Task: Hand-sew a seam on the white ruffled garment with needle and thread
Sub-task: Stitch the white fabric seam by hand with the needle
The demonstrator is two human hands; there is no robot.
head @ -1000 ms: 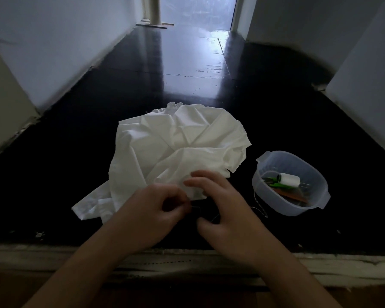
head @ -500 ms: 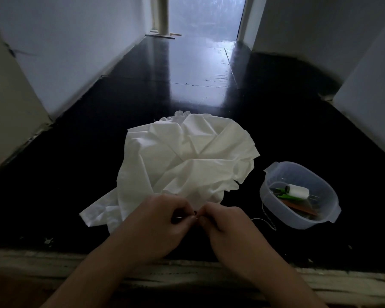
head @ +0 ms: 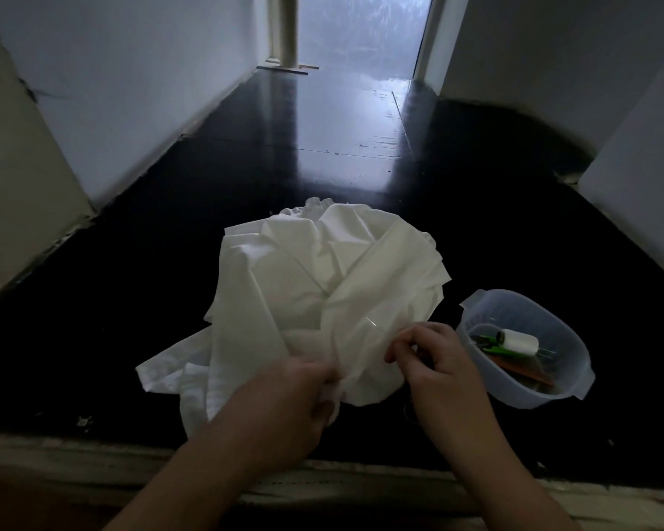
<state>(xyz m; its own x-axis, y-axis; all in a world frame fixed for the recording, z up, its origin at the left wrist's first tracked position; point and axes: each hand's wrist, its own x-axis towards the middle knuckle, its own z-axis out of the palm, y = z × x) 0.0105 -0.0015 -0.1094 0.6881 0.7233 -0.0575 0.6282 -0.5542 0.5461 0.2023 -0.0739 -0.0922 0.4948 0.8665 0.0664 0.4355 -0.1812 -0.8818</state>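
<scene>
The white ruffled garment [head: 315,285] lies crumpled on the black floor in front of me. My left hand [head: 299,400] grips a fold of its near edge. To the right, my right hand [head: 434,362] pinches a thin needle [head: 376,326], whose tip points up and left over the cloth. Below that hand a dark thread [head: 409,410] hangs, hard to make out against the floor. A white thread spool [head: 518,342] lies in the clear plastic tub [head: 476,312] at the right.
The tub also holds green-handled snips [head: 493,344] and a brown item. White walls [head: 131,109] line a narrow hallway ahead. A pale raised ledge [head: 73,454] runs across the near edge under my forearms.
My hands were together at the cloth's near edge. Now the left hand has gathered a fold of fabric, and the right hand has lifted away to the right with the needle.
</scene>
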